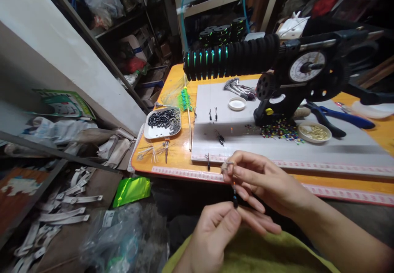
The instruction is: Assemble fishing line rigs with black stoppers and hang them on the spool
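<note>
My left hand (217, 234) is closed, thumb and forefinger pinching the lower end of a small black fishing sinker (235, 200) above my lap. A short thin line with tiny orange and blue beads (234, 186) runs up from it to my right hand (261, 178). That hand's thumb and forefinger are pressed together at the line's upper end, beside a small pale piece (226, 167) too blurred to name. Its other fingers are loosely spread. Close by at the table edge lies another black sinker (208, 163), with more sinkers (220, 138) on the grey board (206, 96).
A white dish (147, 133) of black sinkers stands at the left. On the board are a black winding machine (273, 101), a pile of coloured beads (277, 130), a dish (314, 140) of brass-coloured parts, pliers (347, 119) and a white lid (237, 103). Shelving stands behind.
</note>
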Motion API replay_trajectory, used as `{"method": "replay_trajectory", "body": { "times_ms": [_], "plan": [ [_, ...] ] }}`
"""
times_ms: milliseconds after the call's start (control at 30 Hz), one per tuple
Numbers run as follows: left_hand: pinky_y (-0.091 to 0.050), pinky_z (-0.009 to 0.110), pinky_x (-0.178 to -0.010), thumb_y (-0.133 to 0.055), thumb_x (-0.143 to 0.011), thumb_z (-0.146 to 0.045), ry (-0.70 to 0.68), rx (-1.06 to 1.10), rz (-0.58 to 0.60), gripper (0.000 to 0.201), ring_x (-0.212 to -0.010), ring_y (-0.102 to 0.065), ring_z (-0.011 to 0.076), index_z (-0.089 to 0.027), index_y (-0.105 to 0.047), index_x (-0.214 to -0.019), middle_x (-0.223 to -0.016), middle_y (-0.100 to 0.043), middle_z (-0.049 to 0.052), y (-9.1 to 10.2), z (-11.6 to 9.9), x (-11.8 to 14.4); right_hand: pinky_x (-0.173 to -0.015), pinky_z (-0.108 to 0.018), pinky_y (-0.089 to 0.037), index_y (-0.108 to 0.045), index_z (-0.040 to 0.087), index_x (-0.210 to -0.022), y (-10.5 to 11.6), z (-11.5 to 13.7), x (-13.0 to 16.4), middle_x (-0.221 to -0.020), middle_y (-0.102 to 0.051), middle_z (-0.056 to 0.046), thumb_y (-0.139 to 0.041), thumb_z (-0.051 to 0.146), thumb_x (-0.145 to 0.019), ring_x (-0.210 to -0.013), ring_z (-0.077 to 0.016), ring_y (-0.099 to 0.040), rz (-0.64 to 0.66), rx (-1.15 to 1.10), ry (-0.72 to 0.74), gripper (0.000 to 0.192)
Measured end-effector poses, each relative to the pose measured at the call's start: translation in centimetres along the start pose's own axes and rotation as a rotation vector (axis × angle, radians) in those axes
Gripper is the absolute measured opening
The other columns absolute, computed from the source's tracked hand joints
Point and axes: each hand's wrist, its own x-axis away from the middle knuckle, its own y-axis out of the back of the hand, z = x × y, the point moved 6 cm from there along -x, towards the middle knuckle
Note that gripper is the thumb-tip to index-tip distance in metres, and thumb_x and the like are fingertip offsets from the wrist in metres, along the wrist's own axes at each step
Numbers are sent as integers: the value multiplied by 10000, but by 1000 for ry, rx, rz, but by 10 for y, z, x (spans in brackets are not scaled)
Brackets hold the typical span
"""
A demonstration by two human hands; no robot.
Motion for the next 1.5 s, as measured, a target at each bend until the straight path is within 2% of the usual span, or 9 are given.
{"method": "replay_trajectory", "body": {
  "times_ms": [300,467,667,767,967,1067,1200,1333,1500],
  "plan": [
    [-451,419,-1047,-444,-1055,-353,-44,41,22,434,-1090,-668,256,-110,-795,-974,-1010,-795,159,-3,-9,2,-337,-147,-365,-718,163,-857,1,-18,5,-749,-709,-50,-787,497,-819,-431,-59,-520,-65,-21,-68,344],
    [-447,446,-1056,-432,-1057,-370,-20,-11,24,470,-1094,-669,277,-86,-793,-960,-998,-801,178,-1,-4,2,-353,-141,-350,-705,171,-877,-1,-19,7,-619,-629,-2,-763,463,-858,-404,-57,-503,-23,-15,-63,299],
    [-450,452,-1065,-464,-1050,-386,13,-35,13,458,-1121,-673,286,-82,-794,-962,-1043,-796,178,2,-2,5,-336,-106,-209,-673,161,-864,-13,-18,9,-613,-545,39,-718,410,-911,-357,17,-311,-18,-152,15,257],
    [-463,447,-1052,-469,-1051,-380,7,-3,22,449,-1108,-679,282,-86,-800,-974,-1019,-804,167,0,-1,5,-336,-109,-187,-679,158,-869,-14,-20,10,-647,-565,27,-716,417,-915,-362,24,-306,-40,-165,1,265],
    [-441,357,-1069,-452,-1060,-383,-30,-32,12,469,-1130,-668,238,-92,-814,-999,-990,-814,148,1,0,5,-376,-119,-289,-695,158,-882,-8,-23,10,-848,-703,-45,-786,402,-856,-425,5,-448,30,-67,-57,262],
    [-448,356,-1064,-447,-1064,-352,-39,-29,26,441,-1081,-693,228,-104,-811,-1032,-991,-813,138,-1,-2,4,-410,-156,-368,-700,161,-860,-2,-24,11,-842,-713,-55,-783,419,-852,-480,-42,-515,30,12,-40,271],
    [-470,337,-1037,-465,-1057,-365,-16,-46,8,432,-1069,-701,223,-102,-807,-1030,-998,-812,140,-2,-3,4,-392,-186,-327,-743,154,-911,-1,-26,13,-716,-665,-37,-739,496,-872,-419,-49,-471,64,60,-53,345],
    [-473,337,-1037,-474,-1045,-421,14,-54,-22,499,-1030,-709,230,-75,-819,-944,-909,-814,151,1,-1,3,-394,-190,-324,-745,165,-987,-6,-26,17,-761,-665,-39,-735,509,-869,-397,-40,-456,166,74,-64,364],
    [-494,349,-1014,-472,-1045,-419,-11,-33,-21,510,-991,-723,238,-65,-817,-920,-870,-819,156,1,1,4,-454,-190,-397,-746,154,-896,-4,-21,16,-940,-676,-90,-754,441,-870,-559,-73,-548,90,140,13,288]
  ]
}}
